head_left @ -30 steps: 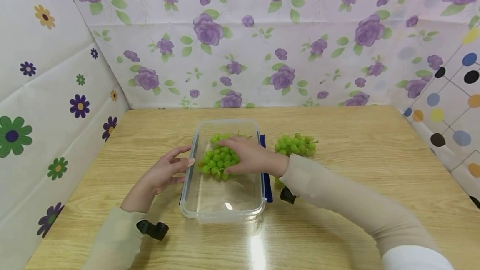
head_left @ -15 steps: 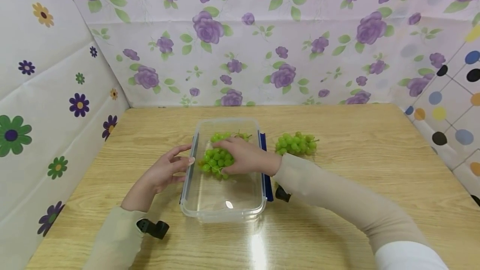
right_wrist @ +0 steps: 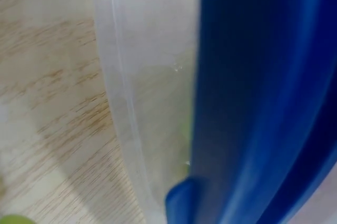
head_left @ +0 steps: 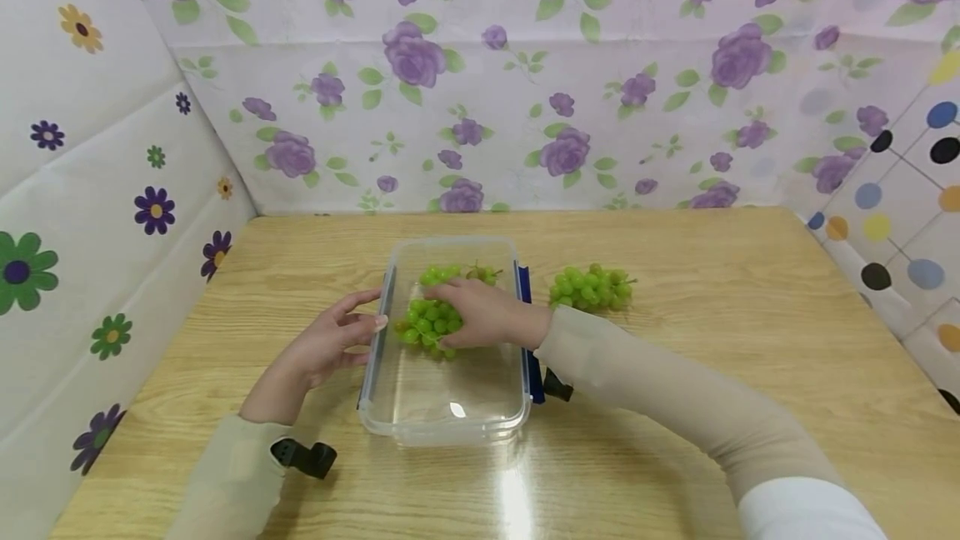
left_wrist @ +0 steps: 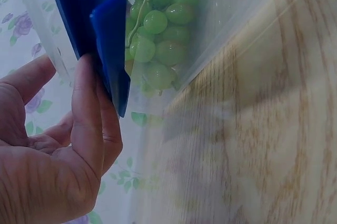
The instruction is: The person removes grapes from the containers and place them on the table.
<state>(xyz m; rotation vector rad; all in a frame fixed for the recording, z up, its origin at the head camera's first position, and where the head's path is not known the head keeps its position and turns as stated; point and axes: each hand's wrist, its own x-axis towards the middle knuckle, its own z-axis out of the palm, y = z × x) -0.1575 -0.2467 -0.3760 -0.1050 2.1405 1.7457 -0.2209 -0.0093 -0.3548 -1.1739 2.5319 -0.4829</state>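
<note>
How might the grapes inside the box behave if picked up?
Probably floppy, since the grapes cluster in bunches. Their glossy skins may be slippery, and any that come loose could roll, being round.

Table [head_left: 712, 265]: pale yellow-brown wood, fine grain. Behind the table, back wall [head_left: 322, 19]: whitish-lilac, purple roses, green leaves, one horizontal crease across it; pale dots faint in it above the table's far right corner. Left of the table, left wall [head_left: 67, 215]: white, flowers in green, purple and orange, slanting creases. Meets back wall at the table's far left corner. Right of the table, right wall [head_left: 911, 219]: white, dots in black, blue, orange and yellow, thin grey lines. Light: bright glare [head_left: 515, 494] at the table's near side.
</note>
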